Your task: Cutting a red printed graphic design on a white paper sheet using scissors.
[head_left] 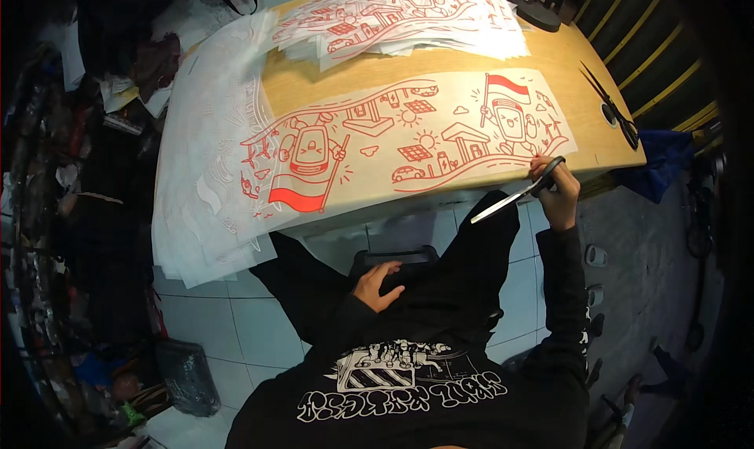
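A translucent printed sheet (377, 146) with red line drawings lies flat along the near edge of the wooden table. At its lower right corner my right hand (561, 194) grips a pair of scissors (503, 203) by the dark handles. The blades point left and down, past the table edge, and look closed together; they touch no paper that I can see. My left hand (378, 286) rests on my lap with thumb and fingers apart, holding nothing.
Pale sheets (208, 166) pile up at the left, hanging over the edge. A stack of red-printed sheets (424, 17) sits at the far side. Dark scissors (620, 119) lie at the right, below a round black base (538, 13). The table (314, 76) has a bent front edge.
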Demonstrator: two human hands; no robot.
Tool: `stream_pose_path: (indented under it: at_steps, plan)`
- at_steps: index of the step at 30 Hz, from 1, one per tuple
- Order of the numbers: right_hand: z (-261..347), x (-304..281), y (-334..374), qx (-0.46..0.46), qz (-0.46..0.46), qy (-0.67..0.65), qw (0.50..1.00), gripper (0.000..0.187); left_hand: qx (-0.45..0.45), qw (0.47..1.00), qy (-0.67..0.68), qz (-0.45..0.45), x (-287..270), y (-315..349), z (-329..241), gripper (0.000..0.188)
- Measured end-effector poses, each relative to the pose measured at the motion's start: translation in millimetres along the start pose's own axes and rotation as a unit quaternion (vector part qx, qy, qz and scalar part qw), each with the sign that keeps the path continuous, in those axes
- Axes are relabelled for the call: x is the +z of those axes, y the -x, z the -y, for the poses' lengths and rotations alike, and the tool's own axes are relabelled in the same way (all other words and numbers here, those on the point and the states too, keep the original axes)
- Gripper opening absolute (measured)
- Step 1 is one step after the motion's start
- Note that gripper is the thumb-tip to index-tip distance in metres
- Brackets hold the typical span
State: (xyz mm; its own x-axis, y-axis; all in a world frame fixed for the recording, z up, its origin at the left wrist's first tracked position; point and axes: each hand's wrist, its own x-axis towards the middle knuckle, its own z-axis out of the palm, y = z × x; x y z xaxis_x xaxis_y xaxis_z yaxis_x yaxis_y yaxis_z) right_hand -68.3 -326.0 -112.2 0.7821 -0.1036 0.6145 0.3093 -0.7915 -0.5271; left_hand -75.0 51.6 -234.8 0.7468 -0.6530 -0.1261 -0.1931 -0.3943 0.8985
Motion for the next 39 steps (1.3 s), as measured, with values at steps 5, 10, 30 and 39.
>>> stream_pose_path:
  at_steps: [5, 10, 30, 39]
  plan:
    - [16, 20, -9, -0.008, -0.019, -0.022, 1.0, 0.026, -0.024, 0.997, -0.068, -0.038, -20, -10, 3, 0.043]
    - [28, 34, -18, 0.026, -0.023, -0.03, 0.999, 0.024, -0.107, 0.971, -0.21, 0.043, 57, -19, 90, 0.054]
    - [25, 36, -15, 0.045, -0.042, -0.118, 0.991, 0.022, -0.13, 0.961, -0.186, 0.157, 75, -21, 75, 0.042]
    - [20, 31, -12, 0.08, -0.016, -0.095, 0.992, 0.028, 0.059, 0.994, 0.02, 0.095, -47, -21, -66, 0.045]
